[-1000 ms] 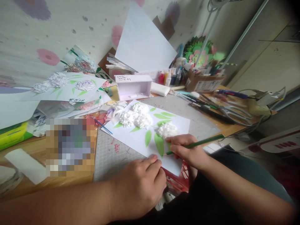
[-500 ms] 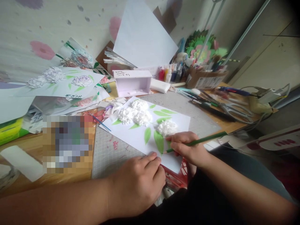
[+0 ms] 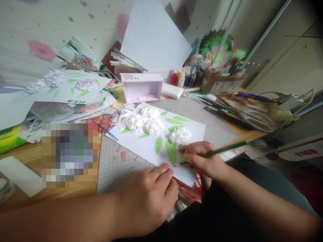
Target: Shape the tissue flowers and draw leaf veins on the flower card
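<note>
Pencil work is where it's at: a long green coloured pencil point(image 3: 214, 154) sits in the right hand point(image 3: 202, 161), fingers pinched shut around it near the point, tip down on the biggest green leaf point(image 3: 171, 152). That leaf is on a white sheet of paper point(image 3: 141, 143) lying on a grey gridded cutting mat point(image 3: 118, 164), right in front of the person.

The left hand point(image 3: 148, 198) is loosely curled with nothing in it, fingertips resting on the sheet's near edge.

Progress looks fairly far along (just a guess from the sheet). A cluster of fluffy white tissue flowers point(image 3: 145, 122) and a smaller white puff point(image 3: 179, 136) are already stuck on, and several leaves are coloured in. The puffs are plain white, while the similar flower pictures point(image 3: 63, 84) leaning at the back left have purple-tinted ones, so tinting may be what's left.

Further out: a lilac open box point(image 3: 142, 88), grey-handled scissors point(image 3: 252, 119) and a cardboard box of pens point(image 3: 222, 85) on the wooden table point(image 3: 30, 156).
</note>
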Demonstrator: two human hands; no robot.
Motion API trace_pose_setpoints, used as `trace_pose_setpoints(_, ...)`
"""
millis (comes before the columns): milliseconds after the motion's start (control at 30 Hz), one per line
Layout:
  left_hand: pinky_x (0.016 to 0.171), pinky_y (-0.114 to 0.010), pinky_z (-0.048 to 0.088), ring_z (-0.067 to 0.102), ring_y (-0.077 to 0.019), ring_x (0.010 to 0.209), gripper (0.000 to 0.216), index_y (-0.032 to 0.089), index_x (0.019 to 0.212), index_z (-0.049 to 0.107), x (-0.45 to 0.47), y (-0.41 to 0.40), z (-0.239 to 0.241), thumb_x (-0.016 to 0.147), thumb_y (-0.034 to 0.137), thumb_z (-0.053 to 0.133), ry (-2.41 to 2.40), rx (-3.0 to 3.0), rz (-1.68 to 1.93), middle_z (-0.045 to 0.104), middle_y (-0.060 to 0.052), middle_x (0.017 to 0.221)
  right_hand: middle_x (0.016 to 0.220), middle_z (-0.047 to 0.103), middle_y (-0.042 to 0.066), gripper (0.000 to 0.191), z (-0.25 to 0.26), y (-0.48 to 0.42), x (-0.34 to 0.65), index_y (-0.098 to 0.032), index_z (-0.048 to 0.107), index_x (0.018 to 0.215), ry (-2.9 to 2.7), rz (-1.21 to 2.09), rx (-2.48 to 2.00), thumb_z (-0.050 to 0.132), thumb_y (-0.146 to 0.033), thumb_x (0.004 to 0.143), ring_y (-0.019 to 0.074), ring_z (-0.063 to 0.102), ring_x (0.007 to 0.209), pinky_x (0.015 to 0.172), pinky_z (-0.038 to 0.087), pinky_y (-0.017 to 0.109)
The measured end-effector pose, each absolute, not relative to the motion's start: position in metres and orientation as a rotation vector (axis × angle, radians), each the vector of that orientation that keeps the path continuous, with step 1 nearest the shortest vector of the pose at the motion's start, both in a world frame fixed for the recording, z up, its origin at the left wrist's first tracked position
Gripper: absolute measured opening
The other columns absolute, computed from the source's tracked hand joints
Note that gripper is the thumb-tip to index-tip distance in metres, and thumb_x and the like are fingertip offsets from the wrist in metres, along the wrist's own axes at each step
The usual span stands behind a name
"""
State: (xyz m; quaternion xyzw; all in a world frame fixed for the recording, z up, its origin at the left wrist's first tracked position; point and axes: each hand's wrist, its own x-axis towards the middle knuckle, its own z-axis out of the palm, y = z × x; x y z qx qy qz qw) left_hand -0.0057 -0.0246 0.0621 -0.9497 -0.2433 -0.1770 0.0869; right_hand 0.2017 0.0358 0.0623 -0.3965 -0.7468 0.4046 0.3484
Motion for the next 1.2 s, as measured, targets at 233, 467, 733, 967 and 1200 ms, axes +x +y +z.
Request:
trace_pose_setpoints(233,0.074,-0.038,0.057,0.063,-0.0297,0.097,0.020,0.009,0.091,0.061,-0.0044,-0.0243,0.0616,0.078,0.020,0.051,-0.715,-2.838,-0.516,0.065,-0.018,0.100,0.047,0.055,0.001,0.029,0.0626,0.0373,0.2007,-0.018,0.051,0.044,-1.829,0.983,-1.126,0.051,-0.014,0.073,0.0156,0.059,0.058,0.056,0.045,0.025)
trace_pose_setpoints(467,0.076,-0.038,0.057,0.062,-0.0288,0.097,0.021,0.008,0.093,0.061,-0.0050,-0.0235,0.0620,0.078,0.020,0.050,-0.711,-2.831,-0.518,0.065,-0.017,0.100,0.046,0.053,0.000,0.029,0.0621,0.0377,0.2010,-0.018,0.050,0.044,-1.839,1.052,-1.057,0.051,-0.013,0.073,0.0175,0.062,0.065,0.061,0.047,0.026)
trace_pose_setpoints(733,0.076,-0.039,0.057,0.062,-0.0296,0.098,0.021,0.010,0.093,0.061,-0.0050,-0.0252,0.0599,0.080,0.022,0.049,-0.738,-2.841,-0.514,0.064,-0.017,0.103,0.047,0.053,0.000,0.028,0.0577,0.0393,0.2011,-0.018,0.050,0.045,-1.801,0.932,-1.157,0.051,-0.017,0.073,0.0139,0.053,0.051,0.050,0.040,0.025)
trace_pose_setpoints(967,0.076,-0.041,0.057,0.061,-0.0316,0.099,0.023,0.008,0.096,0.060,-0.0052,-0.0262,0.0578,0.078,0.021,0.052,-0.746,-2.865,-0.531,0.063,-0.018,0.105,0.049,0.054,0.000,0.028,0.0572,0.0428,0.1965,-0.018,0.049,0.045,-1.721,0.849,-1.260,0.052,-0.014,0.072,0.0129,0.049,0.051,0.050,0.034,0.025)
trace_pose_setpoints(1200,0.077,-0.036,0.055,0.062,-0.0233,0.086,0.012,0.012,0.086,0.059,0.0009,-0.0212,0.0642,0.081,0.018,0.050,-0.724,-2.845,-0.544,0.064,-0.011,0.087,0.042,0.051,-0.002,0.029,0.0584,0.0389,0.1953,-0.018,0.050,0.042,-1.554,1.016,-1.154,0.056,-0.013,0.070,0.0111,0.047,0.044,0.044,0.035,0.022)
